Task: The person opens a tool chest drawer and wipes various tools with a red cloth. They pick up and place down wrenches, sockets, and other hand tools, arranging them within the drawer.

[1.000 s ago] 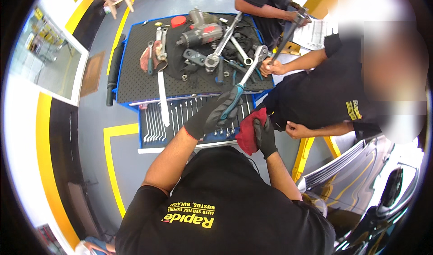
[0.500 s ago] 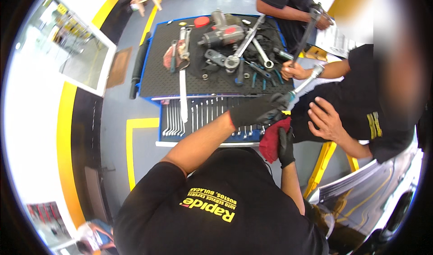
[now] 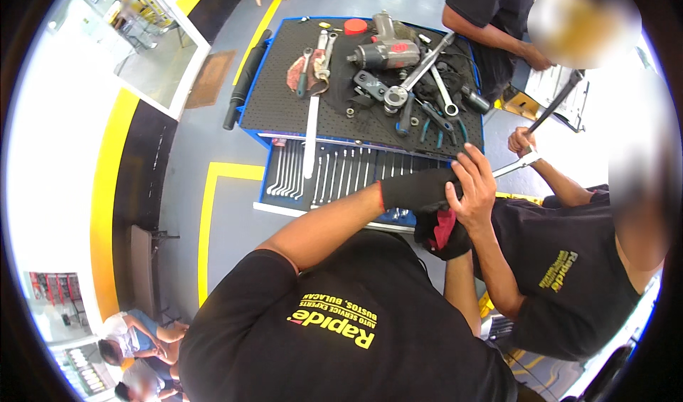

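My left hand [image 3: 416, 191], in a black glove, is closed at the near end of a chrome ratchet wrench [image 3: 516, 166] pointing right. A co-worker's bare hand [image 3: 473, 185] lies over my left fingers and hides the ratchet's handle. Below it, my right hand [image 3: 455, 245], also black-gloved, is closed around a bunched red cloth [image 3: 442, 230]. The co-worker's other hand [image 3: 523, 141] grips a long dark bar [image 3: 558, 102] near the ratchet's far end.
Ahead stands a tool cart [image 3: 274, 67] carrying an impact wrench [image 3: 388, 52], a large ratchet [image 3: 396, 97], pliers [image 3: 440, 121] and a red lid [image 3: 355, 26]. Its open drawer [image 3: 284, 208] holds rows of wrenches. A second co-worker [image 3: 491, 3] stands at the cart's far right.
The co-worker's open hand has moved left onto my left hand. The ratchet has swung lower, its head now beside the co-worker's bar. My right hand has come up close to my left with the cloth.
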The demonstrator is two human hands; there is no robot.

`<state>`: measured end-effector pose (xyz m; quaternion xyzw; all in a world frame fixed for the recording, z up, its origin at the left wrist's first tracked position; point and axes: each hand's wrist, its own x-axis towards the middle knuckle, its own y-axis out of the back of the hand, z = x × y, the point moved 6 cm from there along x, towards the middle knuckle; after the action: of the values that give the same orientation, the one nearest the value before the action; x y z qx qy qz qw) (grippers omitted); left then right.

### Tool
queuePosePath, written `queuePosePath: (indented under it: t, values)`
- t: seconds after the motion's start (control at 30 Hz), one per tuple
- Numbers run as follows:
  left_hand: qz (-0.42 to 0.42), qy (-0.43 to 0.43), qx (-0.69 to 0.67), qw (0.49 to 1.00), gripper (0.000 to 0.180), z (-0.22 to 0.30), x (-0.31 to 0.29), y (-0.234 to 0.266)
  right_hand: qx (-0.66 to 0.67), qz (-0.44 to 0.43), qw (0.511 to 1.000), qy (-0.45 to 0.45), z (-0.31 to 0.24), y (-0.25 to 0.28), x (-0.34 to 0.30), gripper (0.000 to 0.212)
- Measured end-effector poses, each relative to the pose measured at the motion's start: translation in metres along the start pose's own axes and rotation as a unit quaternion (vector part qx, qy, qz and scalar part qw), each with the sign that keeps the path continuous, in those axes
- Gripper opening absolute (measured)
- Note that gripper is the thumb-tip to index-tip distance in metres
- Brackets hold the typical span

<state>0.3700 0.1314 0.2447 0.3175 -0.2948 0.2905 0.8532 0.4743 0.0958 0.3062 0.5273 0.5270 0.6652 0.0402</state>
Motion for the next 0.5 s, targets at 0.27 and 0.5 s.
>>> queuePosePath:
  t: [0.27, 0.5]
  values:
    - [0.083, 0.15, -0.208, 0.963, 0.053, 0.026, -0.006, 0.009, -0.102, -0.001, 0.995, 0.012, -0.03, 0.043, 0.038, 0.031]
    - [0.049, 0.407, -0.231, 0.882, 0.055, 0.046, -0.091, 0.017, 0.056, -0.052, 0.943, -0.325, 0.038, -0.089, -0.186, 0.034]
